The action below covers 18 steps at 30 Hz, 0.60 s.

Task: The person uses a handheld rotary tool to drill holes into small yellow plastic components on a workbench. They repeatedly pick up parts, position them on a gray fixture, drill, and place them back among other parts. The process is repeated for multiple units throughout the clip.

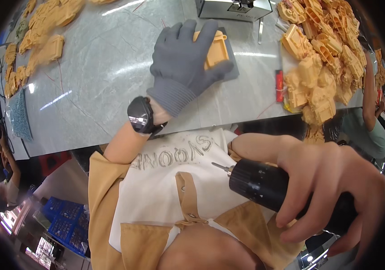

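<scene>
My left hand [179,58], in a grey knit glove, lies over an orange plastic housing [217,51] on the table. Its fingers reach across the far side and the thumb presses near the lower right corner, gripping the part. Beneath the housing is a dark grey pad [233,56]. In my bare right hand [325,184] is a black electric screwdriver [257,183], held close to my body, right of centre. Its thin metal bit points left and up, away from any part. The glove covers much of the housing.
A big heap of orange plastic parts [323,58] fills the table's right side; more parts [51,47] lie far left. A red cylinder [279,85] sits beside the heap. At the back stands a metal box [233,10]. Other people are at both sides.
</scene>
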### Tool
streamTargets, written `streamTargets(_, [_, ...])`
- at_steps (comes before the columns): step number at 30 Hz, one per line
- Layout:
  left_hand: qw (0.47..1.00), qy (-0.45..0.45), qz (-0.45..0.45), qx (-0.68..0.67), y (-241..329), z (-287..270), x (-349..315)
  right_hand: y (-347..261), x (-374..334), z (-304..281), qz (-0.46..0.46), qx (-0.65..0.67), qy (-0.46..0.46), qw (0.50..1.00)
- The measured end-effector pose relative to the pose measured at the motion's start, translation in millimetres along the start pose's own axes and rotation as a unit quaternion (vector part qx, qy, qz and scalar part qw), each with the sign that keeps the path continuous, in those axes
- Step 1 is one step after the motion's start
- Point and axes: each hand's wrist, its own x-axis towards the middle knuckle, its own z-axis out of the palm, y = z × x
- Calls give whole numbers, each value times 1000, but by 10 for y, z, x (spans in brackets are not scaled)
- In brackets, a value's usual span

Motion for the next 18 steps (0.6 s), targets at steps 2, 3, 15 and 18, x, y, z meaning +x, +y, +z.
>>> streamTargets(2, [999, -14, 26, 28, -31, -13, -1, 20, 7, -44, 27, 51, -38, 998])
streamTargets(3, [998, -24, 42, 38, -36, -37, 5, 23, 51, -111, 58, 93, -76, 991])
streamTargets(15, [993, -64, 86, -48, -24, -57, 145, 69, 157, -142, 86, -35, -103, 990])
streamTargets(18, [992, -17, 109, -57, -179, -35, 47, 69, 183, -176, 79, -72, -96, 990])
